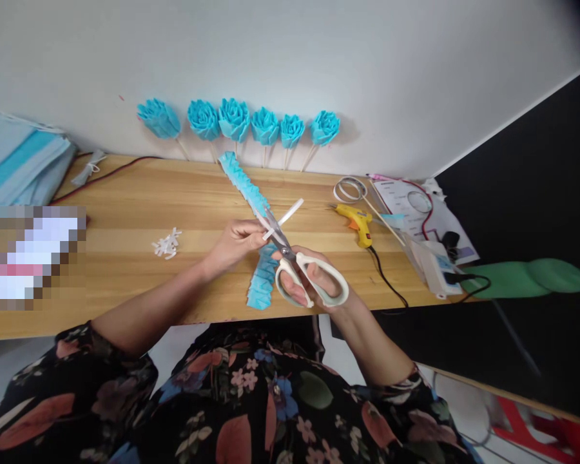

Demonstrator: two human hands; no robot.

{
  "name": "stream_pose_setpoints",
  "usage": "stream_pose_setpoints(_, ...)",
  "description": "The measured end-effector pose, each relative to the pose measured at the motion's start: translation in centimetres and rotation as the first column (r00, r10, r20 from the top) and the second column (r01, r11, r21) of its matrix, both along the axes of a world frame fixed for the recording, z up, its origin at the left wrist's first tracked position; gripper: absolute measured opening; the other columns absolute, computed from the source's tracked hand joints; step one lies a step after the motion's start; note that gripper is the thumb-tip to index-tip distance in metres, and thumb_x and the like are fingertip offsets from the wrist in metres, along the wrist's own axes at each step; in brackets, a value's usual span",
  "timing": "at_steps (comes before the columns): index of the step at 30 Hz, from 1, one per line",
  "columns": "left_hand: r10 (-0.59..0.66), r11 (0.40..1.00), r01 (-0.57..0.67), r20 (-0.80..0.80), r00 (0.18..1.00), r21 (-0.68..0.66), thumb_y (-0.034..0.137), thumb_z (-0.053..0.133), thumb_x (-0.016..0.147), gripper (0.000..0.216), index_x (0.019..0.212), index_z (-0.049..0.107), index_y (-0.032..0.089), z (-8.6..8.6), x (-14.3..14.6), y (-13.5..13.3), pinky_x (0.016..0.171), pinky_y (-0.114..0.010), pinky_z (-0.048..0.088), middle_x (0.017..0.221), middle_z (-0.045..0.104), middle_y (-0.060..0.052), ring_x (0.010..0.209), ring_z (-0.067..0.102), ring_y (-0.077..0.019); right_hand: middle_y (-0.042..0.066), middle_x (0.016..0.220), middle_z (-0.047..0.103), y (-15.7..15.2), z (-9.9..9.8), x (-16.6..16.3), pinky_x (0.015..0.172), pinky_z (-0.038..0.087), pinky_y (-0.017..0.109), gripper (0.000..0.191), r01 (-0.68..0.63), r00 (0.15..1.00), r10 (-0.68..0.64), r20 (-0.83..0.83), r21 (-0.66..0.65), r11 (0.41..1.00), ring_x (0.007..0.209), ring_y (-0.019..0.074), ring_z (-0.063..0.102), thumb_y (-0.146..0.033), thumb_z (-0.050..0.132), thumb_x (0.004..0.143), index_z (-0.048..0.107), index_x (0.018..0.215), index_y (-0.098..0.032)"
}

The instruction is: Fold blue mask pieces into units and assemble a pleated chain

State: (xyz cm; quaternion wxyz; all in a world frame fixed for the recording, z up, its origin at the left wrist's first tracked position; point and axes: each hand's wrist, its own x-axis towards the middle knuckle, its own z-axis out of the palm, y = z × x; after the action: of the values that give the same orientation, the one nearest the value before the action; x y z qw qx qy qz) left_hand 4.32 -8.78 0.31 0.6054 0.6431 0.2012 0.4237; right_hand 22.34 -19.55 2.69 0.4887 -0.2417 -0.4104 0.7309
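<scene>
My right hand [314, 277] has its fingers through the handles of a pair of scissors [284, 250] with cream handles. Their blades point away to the upper left. Pinched in my left hand [239, 243] is a narrow white strip [290, 211], which crosses the blades. Beneath the scissors and my left fingers, a pleated blue strip [261, 283] runs over the table towards the wall, partly hidden. To the left of my left hand lies a small pile of white strip pieces [167, 243].
Several blue flowers [234, 121] on sticks lean against the wall. A yellow glue gun [360, 222], a tape roll [350, 189], printed papers [396, 196] and a white power strip [432, 267] lie to the right. Blue-and-white folded sheets [22, 161] and a blurred-out object [33, 258] are left.
</scene>
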Motion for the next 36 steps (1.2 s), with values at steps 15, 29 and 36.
stream_pose_setpoints(15,0.112,0.99,-0.096,-0.163,0.98,0.107,0.047,0.066,0.092,0.032,0.083,0.083,0.021,0.1,-0.7,0.9,0.069,-0.03,0.044,0.071,0.065,-0.002,0.071,0.057,-0.0169,0.0,0.085,0.062,-3.0,2.7,1.5,0.06,0.042,0.028,0.071,0.036,0.989,-0.046,0.139,0.072,0.997,0.065,0.011,0.049,-0.069,0.085,0.066,0.064,0.117,-0.024)
stream_pose_setpoints(29,0.184,0.822,0.133,-0.479,0.858,0.554,0.035,0.078,0.081,0.038,0.111,0.077,0.012,1.4,8.0,4.2,0.106,-0.05,0.042,0.124,0.069,-0.021,0.118,0.061,-0.0345,0.001,0.087,0.063,-6.6,-1.2,7.5,0.055,0.041,0.025,0.055,0.54,0.811,-0.514,0.279,-0.016,0.842,0.066,0.0123,0.053,-0.055,0.078,0.08,0.063,0.122,-0.024)
stream_pose_setpoints(36,-0.281,0.957,0.241,-0.318,0.905,-0.161,0.041,0.077,0.081,0.036,0.108,0.076,0.017,4.3,8.1,-2.1,0.099,-0.04,0.05,0.115,0.076,-0.01,0.106,0.068,-0.0231,0.002,0.089,0.064,-6.8,-1.2,7.8,0.056,0.044,0.024,0.055,0.515,0.802,-0.487,0.347,0.015,0.857,0.067,0.0117,0.056,-0.055,0.078,0.081,0.063,0.123,-0.022)
